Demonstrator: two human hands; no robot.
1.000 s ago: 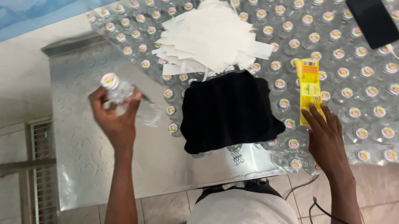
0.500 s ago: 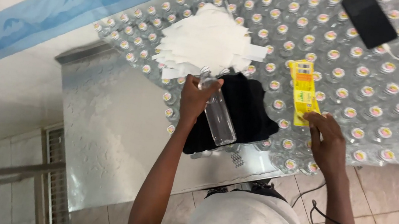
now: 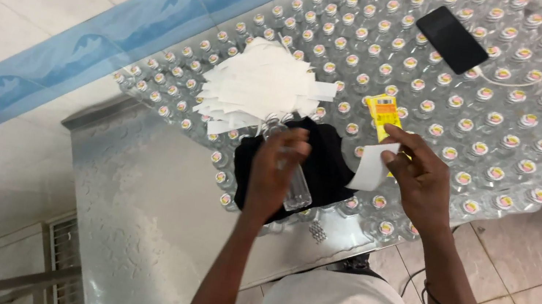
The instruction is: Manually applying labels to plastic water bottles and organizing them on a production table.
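While blurred, left hand (image 3: pixel 274 175) covers most of clear bottle (image 3: pixel 296 188).

Capped clear bottles (image 3: pixel 514 121) crowding the steel bench (image 3: pixel 142 211) beyond the fingers, white paper slips (image 3: pixel 257 83) piling on them, black phone (image 3: pixel 452 39) lying farther off, black cloth (image 3: pixel 328 162) spreading beneath the fingers.

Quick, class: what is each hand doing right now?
Left hand: closed around a clear bottle.
Right hand: holding a white label.
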